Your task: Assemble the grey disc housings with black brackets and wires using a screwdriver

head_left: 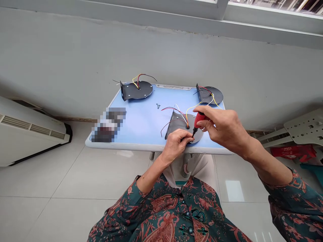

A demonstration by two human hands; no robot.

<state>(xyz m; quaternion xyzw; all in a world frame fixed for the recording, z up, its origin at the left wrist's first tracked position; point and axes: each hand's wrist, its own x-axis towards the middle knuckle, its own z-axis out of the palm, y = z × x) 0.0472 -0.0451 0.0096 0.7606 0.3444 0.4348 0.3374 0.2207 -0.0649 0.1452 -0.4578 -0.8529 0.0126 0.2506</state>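
Right hand raised, fingers curled in grip; left hand lower, fingers pinched, forearms converging.

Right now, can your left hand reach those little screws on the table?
Probably yes: the screws lie in the open beyond the near plate, though the left hand is busy at that plate and wires arch close by.

One head-worn view, looking forward and steeply down over the pale blue, rectangular bench with a light-grey rim.
The camera sits above the bench's near side, about arm's reach from it, the wearer's left hand and right hand; the dark green, floral-patterned shirt fills the foreground, the plain grey wall the far side.
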